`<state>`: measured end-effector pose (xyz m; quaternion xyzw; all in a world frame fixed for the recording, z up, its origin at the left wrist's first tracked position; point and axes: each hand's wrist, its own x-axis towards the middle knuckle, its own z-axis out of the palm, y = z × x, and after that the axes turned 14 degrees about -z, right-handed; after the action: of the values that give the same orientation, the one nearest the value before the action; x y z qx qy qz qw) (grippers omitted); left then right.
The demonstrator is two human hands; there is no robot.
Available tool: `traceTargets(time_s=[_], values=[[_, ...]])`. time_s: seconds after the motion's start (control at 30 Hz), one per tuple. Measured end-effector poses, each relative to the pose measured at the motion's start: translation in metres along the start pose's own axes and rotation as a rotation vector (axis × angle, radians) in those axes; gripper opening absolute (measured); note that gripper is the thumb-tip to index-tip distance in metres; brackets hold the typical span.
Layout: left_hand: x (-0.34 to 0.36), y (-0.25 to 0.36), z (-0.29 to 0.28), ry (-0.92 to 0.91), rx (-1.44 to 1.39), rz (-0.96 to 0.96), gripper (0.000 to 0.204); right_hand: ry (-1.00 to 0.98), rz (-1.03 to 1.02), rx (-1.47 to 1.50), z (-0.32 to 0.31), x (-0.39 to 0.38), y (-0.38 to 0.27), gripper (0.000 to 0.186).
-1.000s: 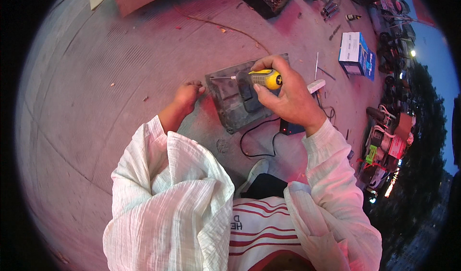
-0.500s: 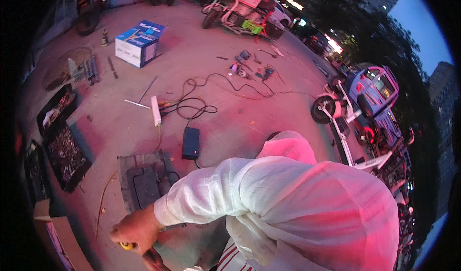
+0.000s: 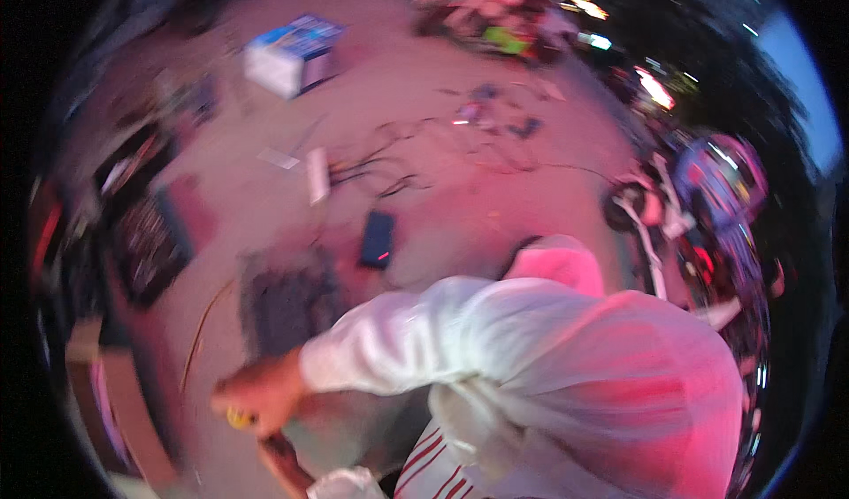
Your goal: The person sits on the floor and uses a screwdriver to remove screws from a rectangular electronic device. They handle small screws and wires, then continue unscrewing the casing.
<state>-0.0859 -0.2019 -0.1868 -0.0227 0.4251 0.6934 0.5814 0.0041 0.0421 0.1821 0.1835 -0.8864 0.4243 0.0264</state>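
Note:
My right hand (image 3: 263,395) reaches in from the right in a white sleeve (image 3: 389,335), low on the left of the view. Its fingers are closed round a yellow thing (image 3: 239,418) with a rounded end, perhaps a handle; the rest is hidden in the fist. Just below, my left hand (image 3: 281,464) comes up from the lower edge, close to the right one. Blur and the right hand hide its fingers. Beyond the right hand, a dark flat block (image 3: 287,300) lies on the ground, partly behind my sleeve.
Open black trays (image 3: 146,247) of small parts and a cardboard box (image 3: 133,402) stand at the left. A white power strip (image 3: 318,176), dark cables and a black adapter (image 3: 378,238) lie ahead. Farther off are a blue-and-white box (image 3: 287,61), tools (image 3: 495,110) and parked scooters (image 3: 654,225).
The whole view has swung and is now blurred, so the surroundings sit farther right and higher. My right hand keeps its closed grip on the yellow thing, with the left hand still just below.

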Motion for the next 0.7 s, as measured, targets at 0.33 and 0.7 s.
traceTargets(time_s=[0.33,0.7], values=[[-0.057,0.071,0.129,0.247,-0.326,-0.018,0.035,0.106,0.156,0.036,-0.014,0.002,-0.025,0.027],[-0.025,0.026,0.156,0.375,-0.319,-0.063,0.014,0.094,0.171,-0.055,-0.005,-0.013,-0.027,0.029]])
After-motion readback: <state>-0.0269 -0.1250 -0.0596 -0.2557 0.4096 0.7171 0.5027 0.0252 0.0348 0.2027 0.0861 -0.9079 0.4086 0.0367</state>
